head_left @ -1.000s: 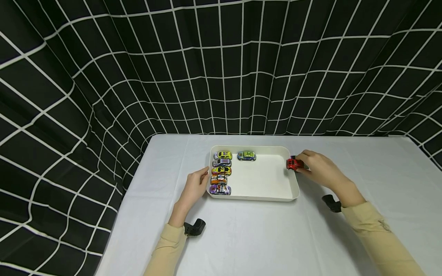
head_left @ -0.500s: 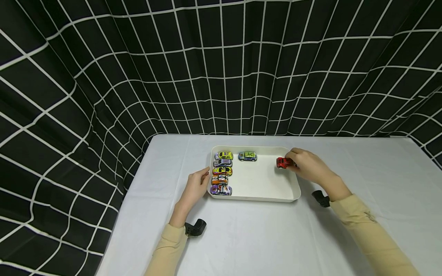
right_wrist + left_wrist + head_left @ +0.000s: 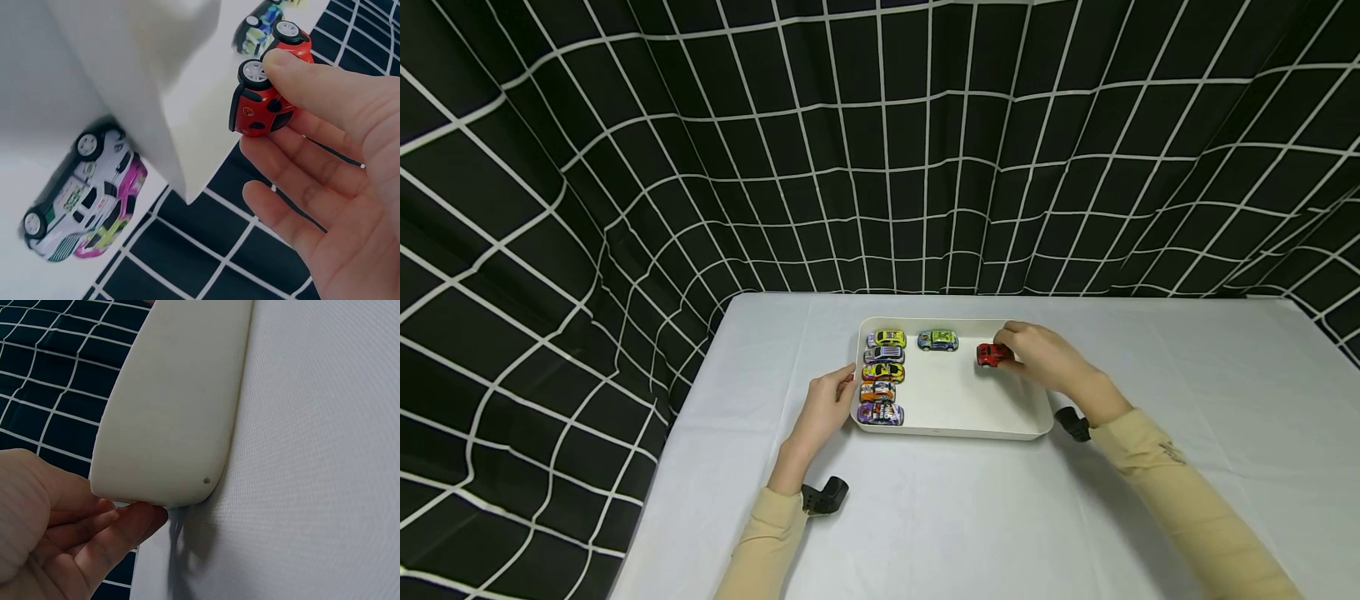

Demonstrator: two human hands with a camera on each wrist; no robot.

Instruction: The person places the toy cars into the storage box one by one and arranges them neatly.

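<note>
In the head view, a white tray (image 3: 970, 421) lies on the table with several small toy cars along its left wall, the purple car (image 3: 880, 414) nearest the front. A blue-green toy car (image 3: 937, 339) stands at the tray's back wall. My right hand (image 3: 1045, 358) is over the tray's right part, pinching a red toy car (image 3: 992, 355) between thumb and fingers. In the right wrist view, thumb and fingertips are on the red car's sides. At the tray's left wall, my left hand (image 3: 825, 407) holds the edge with curled fingers; some fingertips are hidden by the tray.
In the right wrist view, a white toy car (image 3: 87, 200) and a pink-yellow toy car (image 3: 122, 219) lie just outside the tray wall. A white cloth covers the table (image 3: 940, 517). Behind it hangs a black curtain (image 3: 910, 192) with white grid lines.
My right hand has carried the red car leftward, from above the tray's right rim to inside its outline. My left hand stays at the tray's left wall.
</note>
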